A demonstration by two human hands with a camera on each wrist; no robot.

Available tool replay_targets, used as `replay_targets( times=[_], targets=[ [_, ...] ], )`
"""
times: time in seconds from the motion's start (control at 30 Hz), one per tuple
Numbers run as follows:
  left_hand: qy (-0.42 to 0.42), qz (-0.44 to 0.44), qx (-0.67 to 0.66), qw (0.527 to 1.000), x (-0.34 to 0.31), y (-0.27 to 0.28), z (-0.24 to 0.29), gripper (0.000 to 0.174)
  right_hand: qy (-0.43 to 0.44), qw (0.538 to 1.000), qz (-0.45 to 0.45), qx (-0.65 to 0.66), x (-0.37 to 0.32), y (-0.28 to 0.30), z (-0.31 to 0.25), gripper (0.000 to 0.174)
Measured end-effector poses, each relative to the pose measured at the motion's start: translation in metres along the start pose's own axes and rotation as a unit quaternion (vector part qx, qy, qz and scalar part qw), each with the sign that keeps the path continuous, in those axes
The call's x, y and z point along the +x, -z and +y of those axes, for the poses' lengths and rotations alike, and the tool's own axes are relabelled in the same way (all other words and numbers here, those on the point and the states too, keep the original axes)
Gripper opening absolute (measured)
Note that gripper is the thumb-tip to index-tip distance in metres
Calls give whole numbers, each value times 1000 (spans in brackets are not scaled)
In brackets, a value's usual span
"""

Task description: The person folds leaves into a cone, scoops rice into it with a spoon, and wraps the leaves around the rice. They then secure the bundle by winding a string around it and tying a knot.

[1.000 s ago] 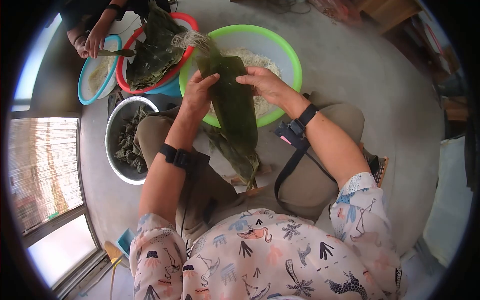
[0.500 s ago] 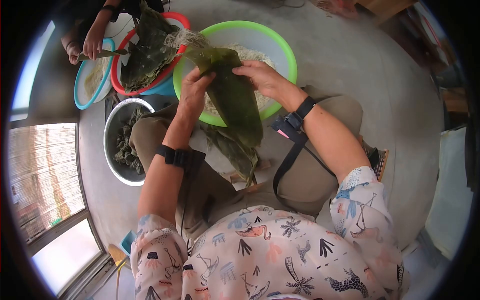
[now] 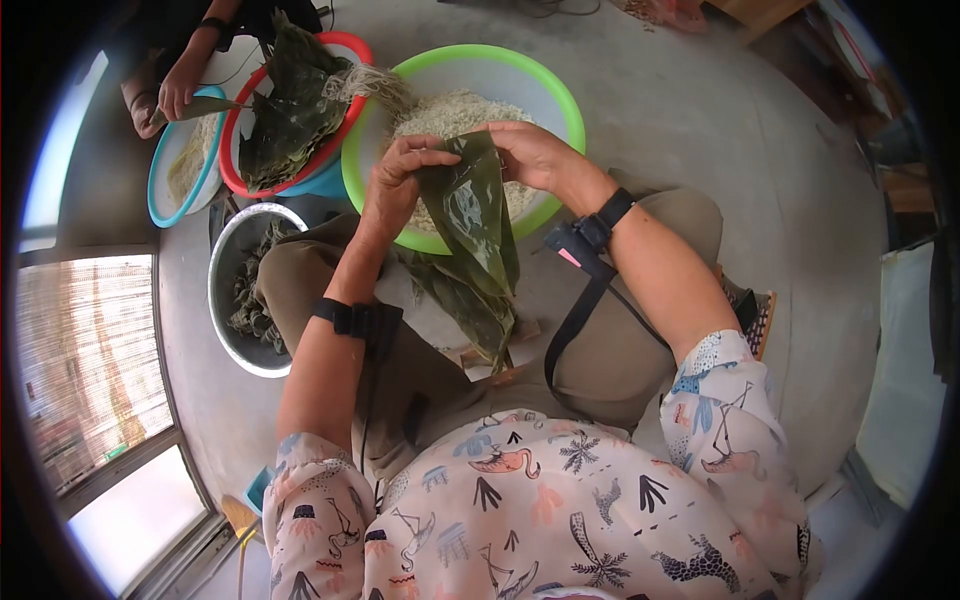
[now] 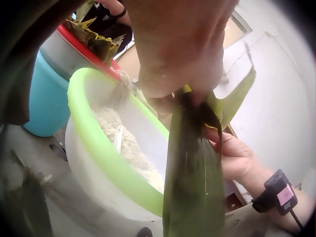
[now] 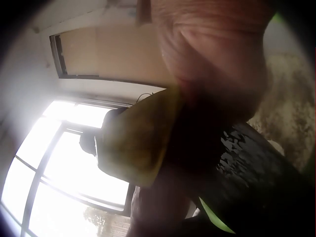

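Over the green-rimmed basin of white rice, both hands hold the upper end of broad, wet green bamboo leaves. My left hand pinches the leaves' left edge between thumb and fingers. On the other edge, my right hand grips with its fingers partly behind the leaves. Their top is bent over between the hands, and the lower part hangs down toward the lap. In the left wrist view the leaf hangs long beside the basin; in the right wrist view a yellowish leaf end sticks out.
More leaves lie between the knees. A red-rimmed basin holds stacked leaves, with a bunch of pale strings at its edge. A metal bowl contains dark wrapped bundles. Another person's hand holds a leaf over a blue-rimmed basin.
The leaves were spread flat and long between the hands; now their top is bent over and they look narrower, with a shiny face showing. My right fingers have shifted behind them.
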State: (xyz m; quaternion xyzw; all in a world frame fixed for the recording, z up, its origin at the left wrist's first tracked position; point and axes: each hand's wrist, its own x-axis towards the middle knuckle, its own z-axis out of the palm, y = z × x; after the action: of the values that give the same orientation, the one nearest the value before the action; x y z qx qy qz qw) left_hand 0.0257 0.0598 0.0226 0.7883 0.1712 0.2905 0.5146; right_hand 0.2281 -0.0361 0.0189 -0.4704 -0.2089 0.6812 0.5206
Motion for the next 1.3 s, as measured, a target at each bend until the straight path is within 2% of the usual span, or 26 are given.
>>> replay_targets(
  times=[0.07, 0.23, 0.3, 0.33, 0.4, 0.47, 0.5, 0.53, 0.6, 0.63, 0.67, 0.73, 0.93, 1.0, 1.2, 1.3],
  targets=[
    [-12, -29, 30, 999, -1, 3, -1, 39, 3, 1000, -4, 13, -2, -1, -2, 20],
    [-2, -22, 62, 998, 0, 1, 7, 49, -2, 996, -56, 63, -7, -2, -9, 21],
    [4, -21, 63, 998, -2, 1, 7, 50, 23, 999, 18, -32, -8, -9, -5, 20],
    [-21, -33, 94, 995, -2, 2, 9, 54, 19, 999, 19, -31, -7, -10, -1, 20],
    [-47, -45, 122, 990, 1, -1, 5, 58, 69, 994, 47, -75, -7, -11, 1, 20],
    [-19, 49, -65, 996, 0, -1, -4, 58, 82, 992, 60, -79, -7, -11, -1, 19],
    [91, 77, -187, 975, -2, 2, 5, 43, 97, 989, 71, -82, -7, -13, -2, 18],
    [93, 79, -187, 975, 0, 4, 13, 43, 95, 990, 69, -82, -7, -12, -1, 18],
    [205, 71, -241, 946, 2, 9, 24, 32, 112, 988, 50, -96, -6, -14, -2, 18],
    [239, 66, -240, 939, 1, 8, 20, 35, 110, 988, 48, -96, -7, -16, -2, 18],
    [240, 69, -240, 938, 0, 6, 19, 35, 112, 988, 42, -99, -8, -17, -3, 18],
    [259, 18, -188, 947, -1, 0, 18, 38, 112, 988, 34, -103, -9, -19, -3, 19],
    [218, 36, -123, 967, 0, -5, 9, 29, 124, 987, 20, -96, -5, -20, -2, 21],
    [213, 41, -100, 971, -1, -6, 8, 27, 180, 969, 41, -166, -6, -23, -1, 19],
    [201, 52, -117, 971, 0, -11, 4, 22, 236, 940, 103, -223, 2, -21, 9, 13],
    [207, 50, -108, 971, 1, -10, 10, 23, 255, 936, 93, -223, 3, -23, 11, 17]
  ],
)
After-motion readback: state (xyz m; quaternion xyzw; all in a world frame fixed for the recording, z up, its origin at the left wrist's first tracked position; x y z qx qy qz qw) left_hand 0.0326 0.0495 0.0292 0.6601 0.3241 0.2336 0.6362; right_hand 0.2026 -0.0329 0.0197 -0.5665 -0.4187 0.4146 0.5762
